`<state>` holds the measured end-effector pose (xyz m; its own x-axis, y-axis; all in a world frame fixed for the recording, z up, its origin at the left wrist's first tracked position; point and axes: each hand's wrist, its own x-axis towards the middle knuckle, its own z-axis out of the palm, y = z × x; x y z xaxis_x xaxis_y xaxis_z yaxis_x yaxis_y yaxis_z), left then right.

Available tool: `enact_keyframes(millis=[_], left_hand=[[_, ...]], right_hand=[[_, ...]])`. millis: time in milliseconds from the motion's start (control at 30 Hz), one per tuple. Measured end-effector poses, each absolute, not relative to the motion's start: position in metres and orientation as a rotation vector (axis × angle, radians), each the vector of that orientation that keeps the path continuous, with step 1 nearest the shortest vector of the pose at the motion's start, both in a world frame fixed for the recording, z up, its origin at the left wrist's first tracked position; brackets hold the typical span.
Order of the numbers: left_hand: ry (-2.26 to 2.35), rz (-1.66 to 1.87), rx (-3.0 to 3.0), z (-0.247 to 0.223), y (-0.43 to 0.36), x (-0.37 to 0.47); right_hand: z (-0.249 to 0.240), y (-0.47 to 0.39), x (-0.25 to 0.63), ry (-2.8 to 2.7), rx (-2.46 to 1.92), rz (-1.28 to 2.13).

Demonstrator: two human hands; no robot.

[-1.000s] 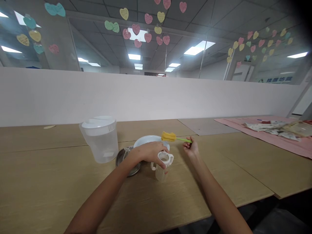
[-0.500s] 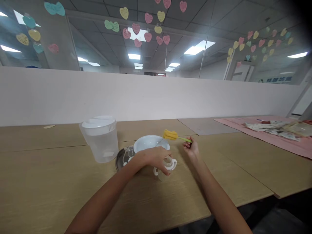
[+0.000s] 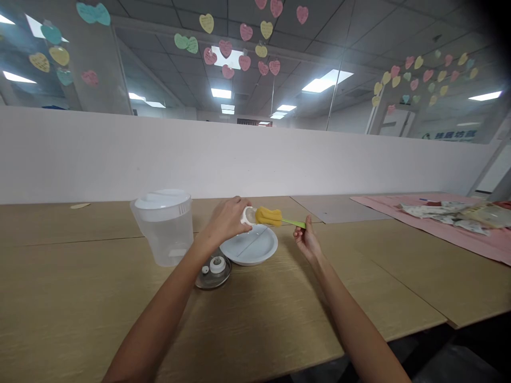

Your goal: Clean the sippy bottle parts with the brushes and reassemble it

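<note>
Here left hand (image 3: 225,218) grips a clear bottle (image 3: 247,215) sideways — right hand (image 3: 304,238) pinches green-handled yellow sponge brush (image 3: 269,216).

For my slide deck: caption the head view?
Left hand lifts white bottle; right hand aims yellow sponge brush at it.

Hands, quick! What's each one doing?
Left hand: closed around the small bottle, lifted above the white bowl.
Right hand: closed on the sponge brush.
</note>
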<state>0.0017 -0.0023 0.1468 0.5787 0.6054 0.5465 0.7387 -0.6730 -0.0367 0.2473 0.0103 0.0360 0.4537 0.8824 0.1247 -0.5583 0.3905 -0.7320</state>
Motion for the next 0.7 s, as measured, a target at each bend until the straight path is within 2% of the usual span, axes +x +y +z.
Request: enact_keyframes(millis=[233,567,700], left_hand=[[-1.009,-0.529,-2.408,0.13,0.002,0.016],[-0.999,-0.462,-2.498,0.113,0.017,0.019],[-0.977,-0.451,-2.508,0.114,0.016,0.022]], right_hand=[[0.027,0.013,0.239,-0.72,-0.81,0.763],[0.02,0.01,0.214,-1.192,-0.991,0.765],[0.025,0.009,0.216,-1.008,-0.985,0.753]])
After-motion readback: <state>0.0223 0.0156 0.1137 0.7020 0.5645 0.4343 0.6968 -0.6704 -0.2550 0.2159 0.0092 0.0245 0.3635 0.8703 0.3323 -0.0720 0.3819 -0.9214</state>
